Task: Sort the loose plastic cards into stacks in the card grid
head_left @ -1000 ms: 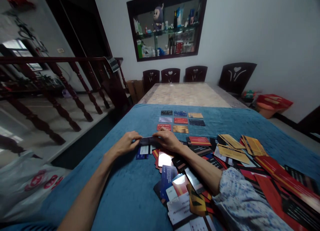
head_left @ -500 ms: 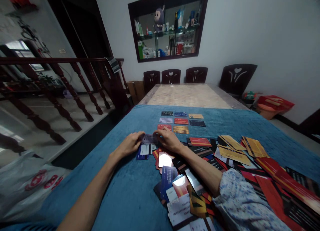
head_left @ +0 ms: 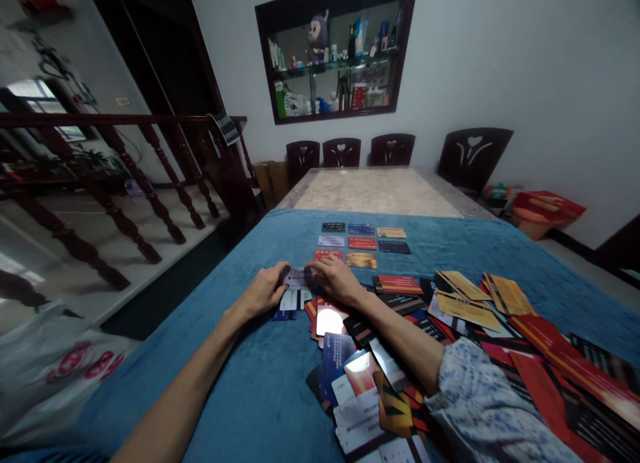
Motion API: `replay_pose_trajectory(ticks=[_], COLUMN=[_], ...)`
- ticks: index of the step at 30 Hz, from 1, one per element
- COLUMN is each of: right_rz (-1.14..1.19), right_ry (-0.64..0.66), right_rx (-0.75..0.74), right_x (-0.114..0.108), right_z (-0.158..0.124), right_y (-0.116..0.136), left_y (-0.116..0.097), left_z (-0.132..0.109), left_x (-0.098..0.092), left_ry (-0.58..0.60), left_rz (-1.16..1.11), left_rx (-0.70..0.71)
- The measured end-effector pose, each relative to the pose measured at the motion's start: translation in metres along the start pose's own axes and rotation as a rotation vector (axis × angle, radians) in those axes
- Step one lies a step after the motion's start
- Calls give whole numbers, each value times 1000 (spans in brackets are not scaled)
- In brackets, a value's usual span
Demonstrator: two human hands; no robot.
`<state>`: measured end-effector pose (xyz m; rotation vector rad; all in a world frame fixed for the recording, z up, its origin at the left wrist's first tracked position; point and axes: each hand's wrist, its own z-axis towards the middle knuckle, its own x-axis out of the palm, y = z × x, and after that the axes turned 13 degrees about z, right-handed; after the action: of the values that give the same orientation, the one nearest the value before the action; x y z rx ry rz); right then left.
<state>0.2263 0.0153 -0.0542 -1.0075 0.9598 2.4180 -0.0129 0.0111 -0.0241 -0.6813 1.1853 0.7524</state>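
- Loose card pile: 5 o'clock from the purple card.
- White card: 6 o'clock, overlapping a blue card.
- Left hand at 9 o'clock, right hand at 3: fingers narrowed, holding the purple card's 2 ends.
- 8 cards: 1 o'clock, in 3 rows.
- 4 chairs: 12 to 2 o'clock.

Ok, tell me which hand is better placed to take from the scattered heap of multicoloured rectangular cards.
Likely the right hand: its forearm crosses over the heap. The left hand sits farther away. Both hold opposite ends of one pale lilac rectangular card, so neither is free.
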Motion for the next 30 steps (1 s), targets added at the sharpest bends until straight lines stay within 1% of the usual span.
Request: replay_pose_trajectory(ticks=[5,11,23,30], right_rz=[17,8,43,69], right_ry=[46,104,116,83], right_rx=[-5,40,82,114], right_x=[0,-1,3,3], right_z=[0,0,1,2], right_y=[-2,-3,-7,-9], left_y=[3,2,6,6], left_z=[0,0,2,3], left_x=[3,3,3,5], left_ry=[9,13,22,30], left_rz=[-30,-59,-156,-176], left_rx=[-14,-32,-84,-118])
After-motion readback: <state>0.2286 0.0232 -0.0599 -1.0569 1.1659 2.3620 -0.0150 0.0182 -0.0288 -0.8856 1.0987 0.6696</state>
